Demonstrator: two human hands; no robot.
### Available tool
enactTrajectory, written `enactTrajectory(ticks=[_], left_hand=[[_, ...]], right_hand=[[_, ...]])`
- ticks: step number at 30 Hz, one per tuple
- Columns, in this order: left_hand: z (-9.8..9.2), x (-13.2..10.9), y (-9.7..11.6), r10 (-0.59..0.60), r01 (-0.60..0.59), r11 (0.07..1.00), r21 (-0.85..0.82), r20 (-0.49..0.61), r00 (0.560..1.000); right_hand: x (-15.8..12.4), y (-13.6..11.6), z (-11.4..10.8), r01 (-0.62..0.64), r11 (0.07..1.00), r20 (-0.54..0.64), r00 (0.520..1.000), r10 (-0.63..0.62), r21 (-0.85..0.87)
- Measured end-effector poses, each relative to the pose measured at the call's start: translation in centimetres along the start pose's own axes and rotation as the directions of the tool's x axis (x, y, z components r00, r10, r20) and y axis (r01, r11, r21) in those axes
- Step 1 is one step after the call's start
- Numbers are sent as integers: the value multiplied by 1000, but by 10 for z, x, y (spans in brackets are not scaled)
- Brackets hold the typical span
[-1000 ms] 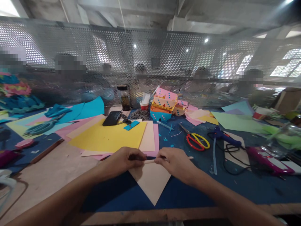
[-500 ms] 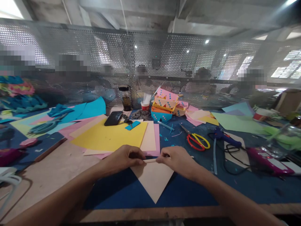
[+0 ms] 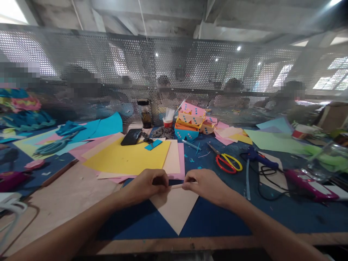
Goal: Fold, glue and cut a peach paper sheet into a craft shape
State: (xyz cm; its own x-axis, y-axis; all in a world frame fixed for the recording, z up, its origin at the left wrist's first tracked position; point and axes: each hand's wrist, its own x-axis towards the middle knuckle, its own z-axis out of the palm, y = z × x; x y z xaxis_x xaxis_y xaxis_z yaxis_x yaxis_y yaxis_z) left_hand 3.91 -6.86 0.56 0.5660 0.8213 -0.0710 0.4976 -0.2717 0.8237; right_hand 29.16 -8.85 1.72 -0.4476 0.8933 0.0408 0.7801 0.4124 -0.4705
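Note:
A pale peach sheet of paper (image 3: 176,212) lies on the dark blue table mat, one corner pointing toward me. Its far edge is rolled into a narrow tube. My left hand (image 3: 149,183) pinches the left part of this roll between thumb and fingers. On the right part, my right hand (image 3: 205,185) grips with thumb and fingertips closed. A short stretch of the roll shows between the two hands; its ends are hidden under them. Just beyond the hands lies a stack of coloured sheets with a yellow sheet (image 3: 130,157) on top.
Scissors (image 3: 228,162) with red and yellow handles and a blue glue gun (image 3: 262,159) lie to the right. A phone (image 3: 131,137), keys, a bottle (image 3: 145,114) and decorated paper pieces (image 3: 190,119) stand farther back. Green scissors (image 3: 56,144) lie left. A perforated metal screen closes the back.
Both hands stay on the rolled edge and shift only slightly. The paper's near corner has moved a little to the left.

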Motion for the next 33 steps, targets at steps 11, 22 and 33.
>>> enactTrajectory(ticks=[11,22,33], left_hand=[[4,1,-2,33,-32,995,94,-10,999],[6,1,-5,111,-89,970,225,-86,990],[3,2,-6,147,-115,950,290,-91,985]], right_hand=[[-7,5,-3,-5,999,0,1000,5,-37],[-6,7,0,40,996,-30,999,-43,-77],[-43,60,-42,-207,950,-404,909,98,-236]])
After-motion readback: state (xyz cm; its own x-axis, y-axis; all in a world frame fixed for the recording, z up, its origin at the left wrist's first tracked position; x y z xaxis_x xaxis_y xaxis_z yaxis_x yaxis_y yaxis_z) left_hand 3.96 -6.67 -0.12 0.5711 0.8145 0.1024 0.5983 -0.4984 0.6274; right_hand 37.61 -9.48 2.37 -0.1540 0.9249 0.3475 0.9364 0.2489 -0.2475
